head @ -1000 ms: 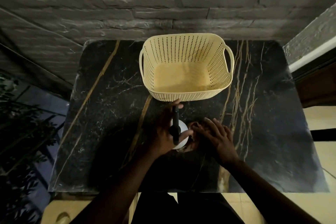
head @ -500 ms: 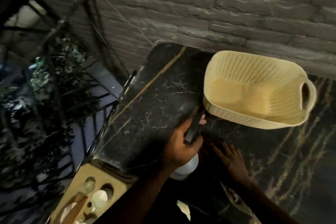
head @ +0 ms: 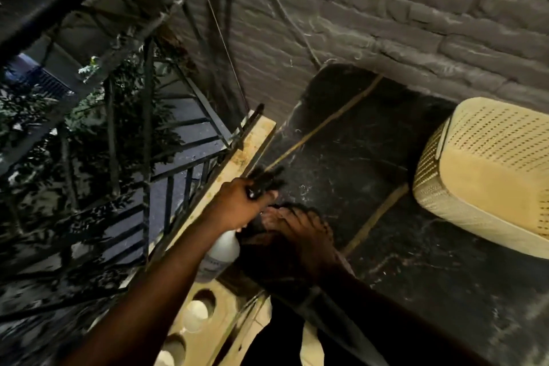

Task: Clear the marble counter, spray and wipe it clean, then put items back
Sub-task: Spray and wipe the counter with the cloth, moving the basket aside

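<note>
The black marble counter [head: 341, 157] with gold veins fills the middle and right. My left hand [head: 237, 205] is closed around the black trigger head of a white spray bottle [head: 221, 252], held upright over the counter's front left edge, nozzle pointing over the marble. Just right of it, my right hand [head: 300, 229] lies with bent fingers on a dark cloth [head: 267, 261] on the counter; the cloth is hard to make out in the dim light. A cream perforated basket [head: 490, 181] stands at the right, apart from both hands.
A grey brick wall [head: 386, 9] backs the counter. A black metal railing [head: 166, 187] runs along the left, with foliage beyond. A pale wooden stand [head: 202, 312] with round holes holding white items sits below the counter's left front corner.
The view has swung left. My left hand has carried the spray bottle from the counter's middle to its left front edge, and my right hand has followed on the dark cloth.
</note>
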`<action>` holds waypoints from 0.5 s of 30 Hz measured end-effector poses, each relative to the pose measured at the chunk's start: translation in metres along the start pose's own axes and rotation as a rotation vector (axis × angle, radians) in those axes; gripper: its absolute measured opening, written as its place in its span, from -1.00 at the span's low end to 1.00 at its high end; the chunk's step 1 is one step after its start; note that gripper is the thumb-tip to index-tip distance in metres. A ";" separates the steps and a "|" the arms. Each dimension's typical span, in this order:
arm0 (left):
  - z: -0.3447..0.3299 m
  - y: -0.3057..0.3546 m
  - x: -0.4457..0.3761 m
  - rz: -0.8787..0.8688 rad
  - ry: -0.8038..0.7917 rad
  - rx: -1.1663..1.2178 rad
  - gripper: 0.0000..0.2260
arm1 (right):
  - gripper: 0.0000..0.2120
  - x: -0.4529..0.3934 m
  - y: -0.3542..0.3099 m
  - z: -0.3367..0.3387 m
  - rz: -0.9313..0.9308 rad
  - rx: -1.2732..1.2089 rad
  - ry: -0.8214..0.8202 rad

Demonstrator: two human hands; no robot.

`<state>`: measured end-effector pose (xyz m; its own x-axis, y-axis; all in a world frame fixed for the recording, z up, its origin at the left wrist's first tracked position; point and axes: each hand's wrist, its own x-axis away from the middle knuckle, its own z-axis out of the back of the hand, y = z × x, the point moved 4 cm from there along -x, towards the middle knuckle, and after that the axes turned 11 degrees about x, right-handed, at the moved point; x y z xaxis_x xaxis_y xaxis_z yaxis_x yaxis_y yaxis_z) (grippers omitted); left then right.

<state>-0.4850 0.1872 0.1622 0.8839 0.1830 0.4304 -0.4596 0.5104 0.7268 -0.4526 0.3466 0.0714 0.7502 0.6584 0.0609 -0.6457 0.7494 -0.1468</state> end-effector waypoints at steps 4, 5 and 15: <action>0.014 -0.005 -0.029 0.030 -0.019 -0.082 -0.63 | -0.44 0.027 -0.018 -0.017 0.129 -0.050 -0.156; 0.014 -0.005 -0.033 0.056 -0.076 -0.056 -0.62 | -0.46 0.031 0.000 -0.017 0.088 -0.079 -0.149; 0.007 0.008 -0.075 0.139 -0.268 -0.071 -0.70 | -0.50 -0.096 0.001 -0.021 -0.259 -0.108 0.129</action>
<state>-0.5559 0.1721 0.1397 0.7546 0.0319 0.6554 -0.5585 0.5555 0.6160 -0.5219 0.2829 0.0449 0.9041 0.4270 -0.0144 -0.4170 0.8746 -0.2473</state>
